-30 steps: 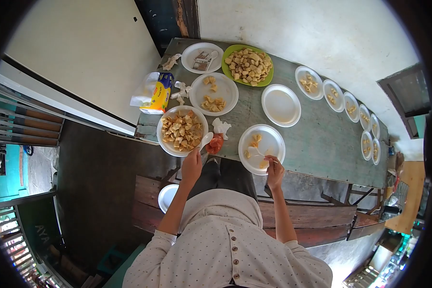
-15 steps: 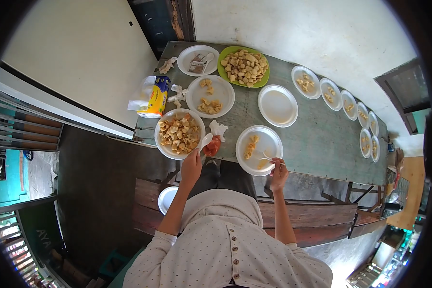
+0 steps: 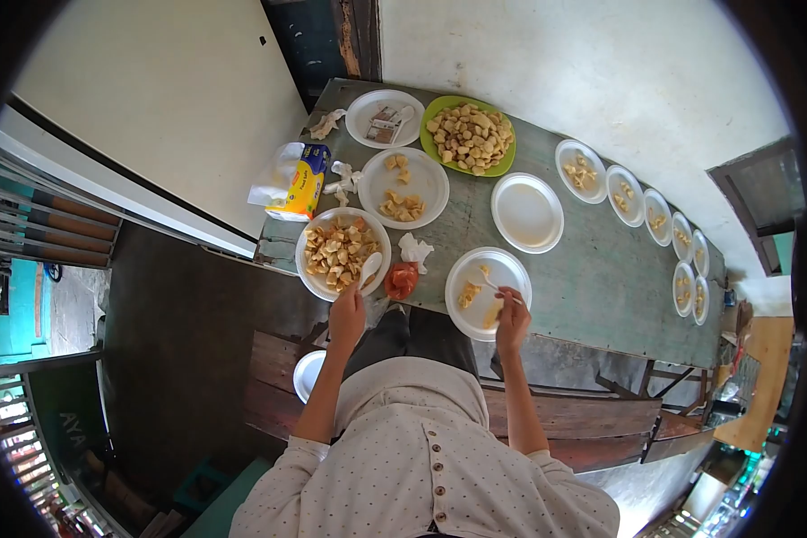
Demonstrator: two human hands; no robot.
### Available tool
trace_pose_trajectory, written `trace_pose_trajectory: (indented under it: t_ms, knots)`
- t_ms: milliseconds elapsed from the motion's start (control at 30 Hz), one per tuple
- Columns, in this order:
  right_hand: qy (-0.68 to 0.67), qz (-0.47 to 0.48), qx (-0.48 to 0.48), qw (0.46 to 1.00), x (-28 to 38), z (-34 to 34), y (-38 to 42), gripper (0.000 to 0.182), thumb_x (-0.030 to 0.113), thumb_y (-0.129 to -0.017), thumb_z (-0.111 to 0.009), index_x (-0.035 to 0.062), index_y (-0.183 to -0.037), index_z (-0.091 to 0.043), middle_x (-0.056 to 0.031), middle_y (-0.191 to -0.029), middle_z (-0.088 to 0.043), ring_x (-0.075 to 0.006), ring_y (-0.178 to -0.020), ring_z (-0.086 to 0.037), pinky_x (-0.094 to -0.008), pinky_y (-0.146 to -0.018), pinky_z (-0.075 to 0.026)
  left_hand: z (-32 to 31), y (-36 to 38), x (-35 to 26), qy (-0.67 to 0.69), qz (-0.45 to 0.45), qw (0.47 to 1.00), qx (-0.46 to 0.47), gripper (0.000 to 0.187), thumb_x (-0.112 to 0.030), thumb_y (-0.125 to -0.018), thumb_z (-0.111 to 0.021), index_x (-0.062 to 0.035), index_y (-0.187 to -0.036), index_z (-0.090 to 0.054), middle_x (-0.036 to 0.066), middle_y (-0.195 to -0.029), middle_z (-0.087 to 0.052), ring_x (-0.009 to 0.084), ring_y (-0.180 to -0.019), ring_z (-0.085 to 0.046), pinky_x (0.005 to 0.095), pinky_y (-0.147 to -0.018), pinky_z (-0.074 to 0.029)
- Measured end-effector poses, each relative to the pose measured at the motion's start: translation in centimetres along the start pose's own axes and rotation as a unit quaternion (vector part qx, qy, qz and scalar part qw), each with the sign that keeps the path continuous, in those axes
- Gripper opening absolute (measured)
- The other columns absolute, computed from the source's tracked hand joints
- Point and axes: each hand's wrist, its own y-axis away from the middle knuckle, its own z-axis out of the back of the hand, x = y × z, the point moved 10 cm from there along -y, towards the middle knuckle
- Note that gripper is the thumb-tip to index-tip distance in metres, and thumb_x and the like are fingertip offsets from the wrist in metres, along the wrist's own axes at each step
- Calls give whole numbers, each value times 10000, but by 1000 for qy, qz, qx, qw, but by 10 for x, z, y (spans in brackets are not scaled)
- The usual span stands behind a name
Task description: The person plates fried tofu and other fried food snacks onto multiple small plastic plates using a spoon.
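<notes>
My left hand [image 3: 347,316] is closed on a white spoon [image 3: 370,268], whose bowl is over the near edge of a white plate [image 3: 307,279] heaped with cut food pieces [image 3: 339,251]. In my right hand [image 3: 513,321] is a white fork [image 3: 490,282], its head over a white plate [image 3: 514,268]. That plate holds a few yellowish pieces [image 3: 468,294] on its left side. Between the two plates sit a red plastic bag [image 3: 402,281] and a crumpled tissue [image 3: 415,252].
Behind stand a green plate [image 3: 431,113] of cut pieces, a white plate [image 3: 442,199] with two small heaps, and a bare white plate [image 3: 527,212]. A tissue pack [image 3: 299,182] is at left. Several small portioned plates [image 3: 580,171] line the right side.
The spoon has shifted from beside the heaped plate to over its near edge. The fork has moved up and left slightly over its plate. The whole view has shifted a little.
</notes>
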Motion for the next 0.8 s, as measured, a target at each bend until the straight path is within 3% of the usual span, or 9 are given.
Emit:
trace_pose_trajectory:
  t_ms: [100, 167, 200, 267, 400, 500, 567, 600, 800]
  knots:
    - [-64, -41, 77, 994, 1, -56, -11, 223, 149, -895, -458, -15, -926, -606, -52, -819, -634, -35, -502, -439, -188, -448, -362, 8, -4, 19, -18, 49, 999, 8, 249, -138, -860, -429, 8, -1022, -549, 216, -869, -594, 369, -805, -571, 423, -691, -446]
    - [12, -44, 176, 983, 7, -99, -15, 195, 152, -868, -485, 49, -995, -591, -95, -861, -634, -172, -665, -599, -268, -574, -444, 14, -7, 32, -30, 76, 997, 5, 250, -148, -859, -435, -3, -1026, -551, 217, -845, -595, 373, -789, -574, 433, -674, -447]
    - [11, -43, 179, 983, 11, -115, -18, 195, 152, -868, -485, 49, -995, -591, -95, -861, -634, -172, -665, -599, -268, -574, -444, 17, -8, 35, -31, 77, 997, 2, 250, -148, -859, -435, -3, -1026, -551, 217, -845, -595, 373, -789, -574, 433, -674, -447]
    - [67, 128, 207, 967, 50, -152, -20, 180, 147, -848, -496, 78, -973, -607, -104, -894, -626, -270, -734, -606, -322, -635, -460, 24, -10, 42, -25, 103, 994, -6, 248, -158, -860, -435, -8, -1020, -552, 218, -832, -593, 381, -770, -572, 444, -650, -447]
    - [92, 207, 233, 946, 67, -200, -29, 181, 142, -867, -491, 48, -960, -615, -88, -855, -646, -189, -684, -621, -300, -558, -467, 36, -14, 43, -52, 141, 989, 15, 245, -161, -863, -428, -17, -1019, -551, 214, -817, -592, 383, -755, -572, 451, -639, -447]
    - [118, 148, 250, 950, 55, -225, -35, 203, 174, -850, -477, 71, -962, -610, -110, -878, -626, -284, -731, -599, -358, -670, -457, 47, -15, 43, -67, 153, 986, -11, 248, -167, -866, -423, -20, -1017, -552, 211, -813, -593, 381, -755, -572, 449, -647, -449]
    - [32, -9, 323, 946, 21, -253, -34, 226, 184, -864, -459, 46, -969, -604, -109, -853, -635, -230, -568, -592, -331, -565, -474, 49, -16, 49, -64, 148, 986, -27, 247, -168, -863, -426, -26, -1020, -554, 209, -819, -593, 381, -760, -573, 449, -653, -450]
    - [-37, -72, 319, 944, 9, -257, -32, 255, 198, -878, -441, 19, -966, -600, -88, -839, -643, -146, -422, -527, -267, -426, -441, 50, -17, 53, -65, 150, 986, -32, 247, -168, -863, -426, -26, -1020, -554, 209, -819, -593, 381, -760, -573, 449, -653, -450]
    - [-138, -232, 353, 896, -28, -271, -39, 278, 224, -921, -393, 25, -1023, -557, -48, -889, -624, -70, -391, -437, -187, -347, -343, 60, -21, 56, -62, 166, 982, -60, 240, -167, -860, -434, -37, -1018, -560, 209, -823, -593, 378, -762, -573, 445, -654, -453]
